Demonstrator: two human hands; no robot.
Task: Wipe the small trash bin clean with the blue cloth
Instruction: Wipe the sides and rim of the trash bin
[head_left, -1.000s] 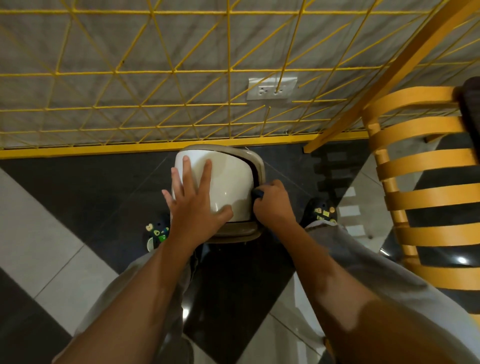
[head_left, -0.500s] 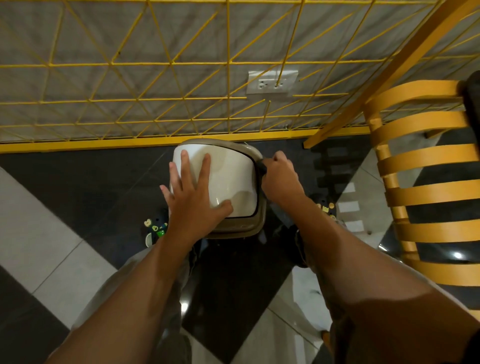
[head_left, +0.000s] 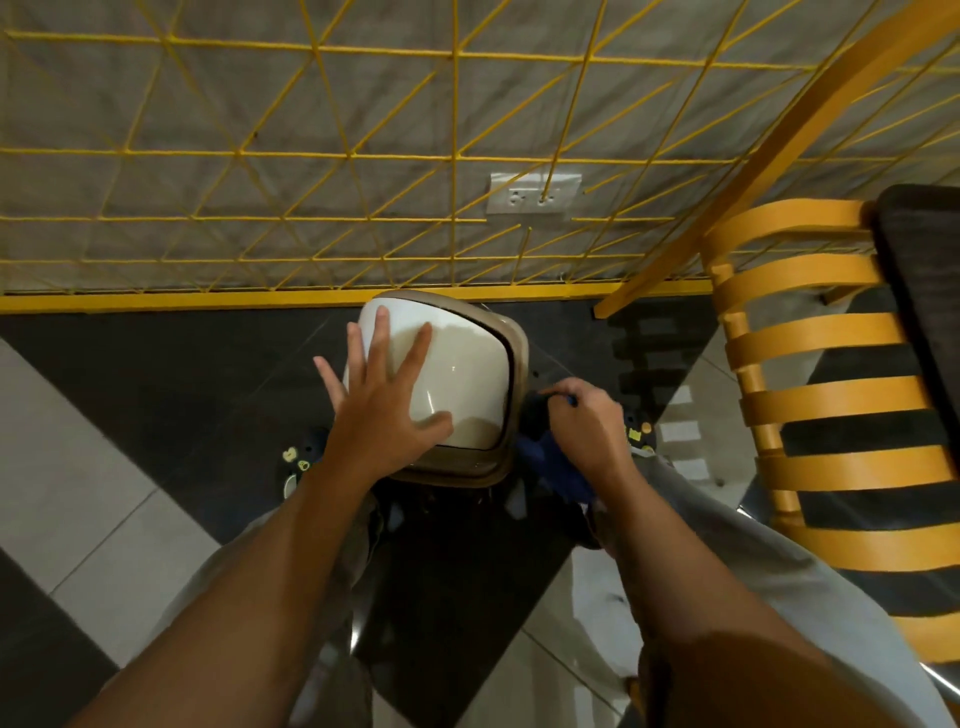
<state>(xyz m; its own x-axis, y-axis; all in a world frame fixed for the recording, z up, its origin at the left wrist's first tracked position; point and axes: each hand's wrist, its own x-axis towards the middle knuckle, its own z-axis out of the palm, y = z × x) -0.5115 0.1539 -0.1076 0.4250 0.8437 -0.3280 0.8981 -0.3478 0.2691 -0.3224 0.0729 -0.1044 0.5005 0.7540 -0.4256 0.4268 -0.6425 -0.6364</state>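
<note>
While the left hand (head_left: 382, 410) lies flat, fingers (head_left: 382, 338) spread, on the white lid (head_left: 462, 374) of the bin (head_left: 457, 470), seemingly to steady it on the floor (head_left: 156, 374) by the far wall (head_left: 260, 104), the right hand (head_left: 587, 421) bunches the cloth (head_left: 540, 452) in curled fingers against the bin's right side, ready to wipe.

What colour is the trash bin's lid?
The lid is glossy white, framed by a taupe rim; only the head view shows it.

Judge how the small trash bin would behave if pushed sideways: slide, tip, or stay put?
Probably light: the small trash bin looks like plastic, and the left hand lies flat on its lid, seemingly steadying it. It would likely slide rather than tip, since the floor tiles look glossy. The shiny lid may feel slippery.
</note>
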